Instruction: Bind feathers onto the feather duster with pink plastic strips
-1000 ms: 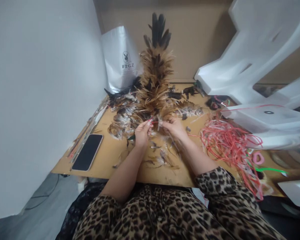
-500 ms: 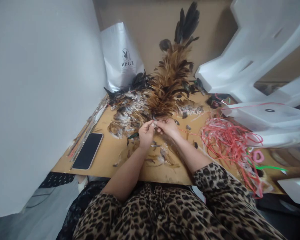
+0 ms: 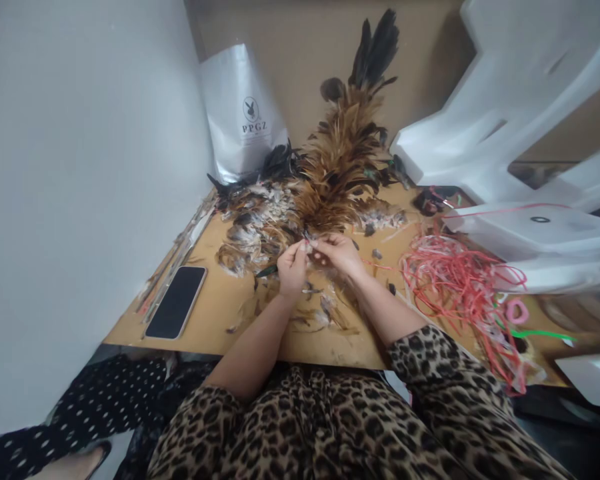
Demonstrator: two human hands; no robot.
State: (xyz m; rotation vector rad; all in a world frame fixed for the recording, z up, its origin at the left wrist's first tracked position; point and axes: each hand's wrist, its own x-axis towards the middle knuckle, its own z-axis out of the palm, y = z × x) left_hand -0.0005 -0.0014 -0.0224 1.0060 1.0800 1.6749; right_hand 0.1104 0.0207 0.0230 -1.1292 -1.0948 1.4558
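Observation:
Fingertips of my left hand (image 3: 293, 267) and my right hand (image 3: 341, 255) meet at the lower end of a long feather bundle (image 3: 333, 167). Its feathers are brown along the length, with black ones at the far tip. Both hands are closed in a pinch. Between them sits the narrow base of the bundle, largely hidden by the fingers. From beside my right hand a thin red string (image 3: 380, 265) runs right, towards a tangled heap of red strips (image 3: 450, 273). Loose brown and white feathers (image 3: 260, 227) lie piled left of the bundle.
A phone (image 3: 176, 302) lies at the table's left front, near thin sticks (image 3: 180, 250). Behind stands a silver-white bag (image 3: 243, 113). White foam pieces (image 3: 455, 153) and a clear plastic box (image 3: 525, 233) fill the right. Another person's dotted clothing (image 3: 115, 400) shows at lower left.
My right hand has shifted very slightly right while both hands keep their pinch. The feather tip has dipped a little. More of another person's dotted clothing and a foot has appeared at lower left.

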